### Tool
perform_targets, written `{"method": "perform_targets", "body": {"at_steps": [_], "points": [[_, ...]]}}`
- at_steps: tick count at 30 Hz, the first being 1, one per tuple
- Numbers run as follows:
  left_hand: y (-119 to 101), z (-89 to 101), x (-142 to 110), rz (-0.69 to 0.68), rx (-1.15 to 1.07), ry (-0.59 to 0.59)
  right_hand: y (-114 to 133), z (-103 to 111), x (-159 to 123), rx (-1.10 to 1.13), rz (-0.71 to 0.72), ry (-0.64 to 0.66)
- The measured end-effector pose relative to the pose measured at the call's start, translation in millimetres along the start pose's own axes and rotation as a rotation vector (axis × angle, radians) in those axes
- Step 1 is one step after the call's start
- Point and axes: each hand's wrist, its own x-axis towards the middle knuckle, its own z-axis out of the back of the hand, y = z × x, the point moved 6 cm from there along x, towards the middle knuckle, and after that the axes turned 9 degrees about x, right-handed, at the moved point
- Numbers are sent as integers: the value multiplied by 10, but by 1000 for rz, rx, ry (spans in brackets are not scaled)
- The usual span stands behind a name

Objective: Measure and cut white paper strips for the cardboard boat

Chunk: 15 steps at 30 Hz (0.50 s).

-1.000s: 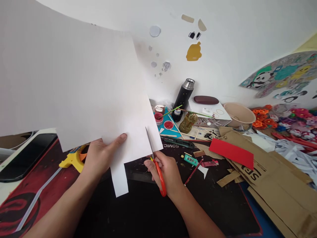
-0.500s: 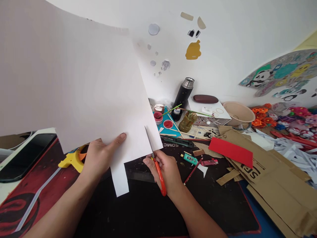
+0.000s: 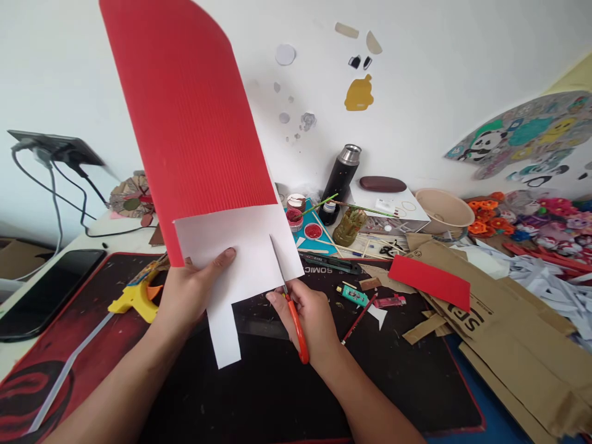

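Black mat (image 3: 250, 401) spreads below; scissors (image 3: 296, 322) cross edge of white paper (image 3: 250, 246).

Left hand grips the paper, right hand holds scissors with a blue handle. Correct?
Handle colour is wrong: the head view shows the scissors with an orange-red handle, not blue. The rest stands: the right hand holds them and the left hand grips the paper.

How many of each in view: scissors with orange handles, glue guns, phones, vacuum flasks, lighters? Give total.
Orange-handled metal scissors: 1
Yellow plastic glue gun: 1
Black rectangular phone: 1
Black cylindrical flask with silver top: 1
Plastic lighters, teal and pinkish-red: 2
Total: 6
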Motion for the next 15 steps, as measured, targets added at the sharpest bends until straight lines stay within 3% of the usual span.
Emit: {"method": "perform_targets", "body": {"at_steps": [15], "points": [[-38,2,-13,6,-24,-5,51,12,3,-33,16,10]]}}
